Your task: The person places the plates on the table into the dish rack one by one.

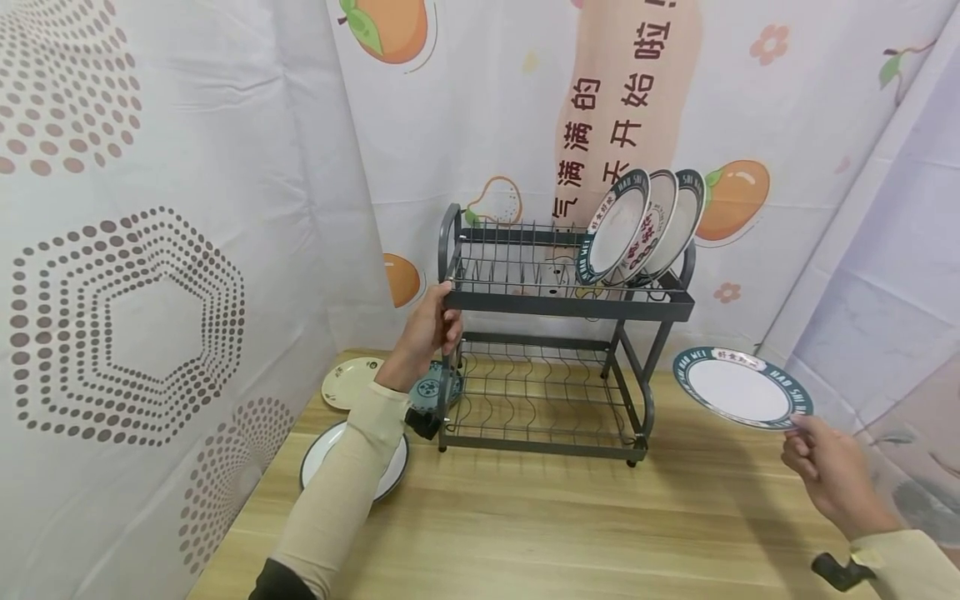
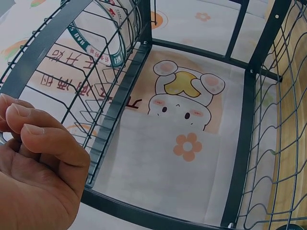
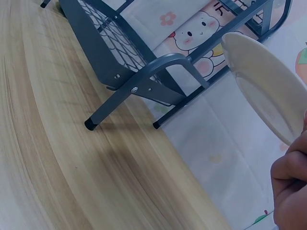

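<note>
A dark grey two-tier dish rack (image 1: 562,307) stands on the wooden table. At its upper left corner my left hand (image 1: 426,332) grips the frame, and the left wrist view shows those fingers curled at the top tier's end. My right hand (image 1: 834,471) pinches the edge of a white plate (image 1: 735,392) with a green lettered rim. This plate is held in the air to the right of the rack, its underside (image 3: 264,91) showing in the right wrist view. Several similar plates (image 1: 621,225) lean upright in the top tier's right part.
Left of the rack lie a cream plate (image 1: 348,382), a blue patterned plate (image 1: 429,388) and a white dark-rimmed plate (image 1: 318,454), partly hidden by my left arm. The rack's lower wire tier (image 1: 532,400) holds no plates. Printed curtains (image 1: 510,100) hang behind and at both sides.
</note>
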A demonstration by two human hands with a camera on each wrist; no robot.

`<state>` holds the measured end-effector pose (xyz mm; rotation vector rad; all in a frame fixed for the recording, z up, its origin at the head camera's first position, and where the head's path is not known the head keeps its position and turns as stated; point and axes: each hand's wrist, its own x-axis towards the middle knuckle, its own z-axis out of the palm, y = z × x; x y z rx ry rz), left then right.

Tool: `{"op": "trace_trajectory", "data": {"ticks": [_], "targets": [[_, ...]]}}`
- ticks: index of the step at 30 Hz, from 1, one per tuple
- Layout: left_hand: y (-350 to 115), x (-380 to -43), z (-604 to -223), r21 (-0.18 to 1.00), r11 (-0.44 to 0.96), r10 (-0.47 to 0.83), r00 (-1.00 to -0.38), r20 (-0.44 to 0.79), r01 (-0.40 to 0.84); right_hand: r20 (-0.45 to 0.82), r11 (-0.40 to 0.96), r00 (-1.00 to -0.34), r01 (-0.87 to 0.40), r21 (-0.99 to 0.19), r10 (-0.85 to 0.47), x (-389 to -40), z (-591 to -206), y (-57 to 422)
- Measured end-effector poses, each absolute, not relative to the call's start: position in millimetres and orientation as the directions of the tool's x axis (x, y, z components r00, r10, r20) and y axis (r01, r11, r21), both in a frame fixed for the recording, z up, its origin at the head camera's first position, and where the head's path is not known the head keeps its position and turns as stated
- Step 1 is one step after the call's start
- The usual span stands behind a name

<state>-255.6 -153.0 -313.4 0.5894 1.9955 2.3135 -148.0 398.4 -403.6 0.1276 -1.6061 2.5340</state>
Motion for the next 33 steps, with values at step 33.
{"op": "trace_trajectory", "data": {"ticks": [33], "targets": [[-153.3, -255.2, -315.0, 0.958, -0.183, 0.275, -0.924, 0.264, 0.22, 0.305, -0.523, -0.951, -0.231, -0.821, -0.059, -130.1, -377.0, 393.0]]}}
